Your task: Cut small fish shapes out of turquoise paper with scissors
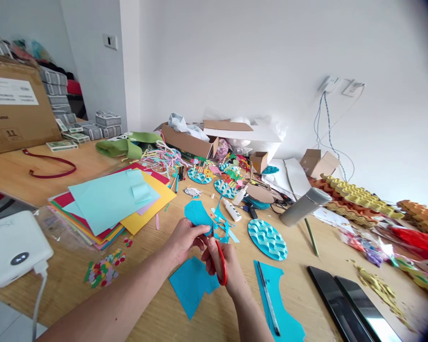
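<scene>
My left hand [184, 241] pinches a piece of blue paper [198, 213] and holds it up over the wooden table [235, 304]. My right hand [225, 264] grips red-handled scissors [221, 262], with the blades at the lower edge of that paper. Blue offcuts [192, 283] lie on the table below my hands. A larger blue sheet [282, 304] with a pen [268, 297] on it lies to the right. A blue wavy paper disc [267, 239] rests just beyond it.
A stack of coloured paper [110, 204] lies at the left, beside a white power bank [12, 247] with a cable. A glue stick [231, 210], a grey flask [304, 206], cardboard boxes [189, 140], paper crafts and two dark tablets [353, 308] crowd the far and right side.
</scene>
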The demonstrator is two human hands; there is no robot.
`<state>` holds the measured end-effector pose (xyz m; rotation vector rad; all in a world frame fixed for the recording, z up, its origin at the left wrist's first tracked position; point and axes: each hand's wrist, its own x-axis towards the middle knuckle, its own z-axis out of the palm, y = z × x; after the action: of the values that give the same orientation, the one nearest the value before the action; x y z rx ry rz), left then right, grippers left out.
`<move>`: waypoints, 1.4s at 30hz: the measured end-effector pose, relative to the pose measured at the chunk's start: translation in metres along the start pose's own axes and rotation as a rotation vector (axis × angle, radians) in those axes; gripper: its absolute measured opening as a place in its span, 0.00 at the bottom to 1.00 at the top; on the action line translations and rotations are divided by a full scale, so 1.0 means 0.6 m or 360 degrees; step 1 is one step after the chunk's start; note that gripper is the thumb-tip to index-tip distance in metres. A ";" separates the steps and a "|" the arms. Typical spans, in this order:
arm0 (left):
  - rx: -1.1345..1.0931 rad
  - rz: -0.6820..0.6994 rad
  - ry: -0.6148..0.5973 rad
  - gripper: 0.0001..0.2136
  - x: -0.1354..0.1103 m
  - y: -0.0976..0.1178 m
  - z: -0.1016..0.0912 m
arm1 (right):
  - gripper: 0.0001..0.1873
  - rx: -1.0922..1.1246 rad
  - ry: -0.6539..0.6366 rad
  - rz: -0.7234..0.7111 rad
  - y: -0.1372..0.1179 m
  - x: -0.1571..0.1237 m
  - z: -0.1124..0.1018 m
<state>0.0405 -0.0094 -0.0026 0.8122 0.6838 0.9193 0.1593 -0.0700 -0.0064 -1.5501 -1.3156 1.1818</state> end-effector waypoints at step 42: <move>0.0035 0.0013 -0.0015 0.12 0.000 -0.003 -0.001 | 0.38 0.0010 -0.0007 0.0059 0.006 0.002 0.000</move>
<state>0.0409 -0.0097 -0.0047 0.8392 0.6839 0.9164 0.1605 -0.0692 -0.0096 -1.5747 -1.2898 1.2114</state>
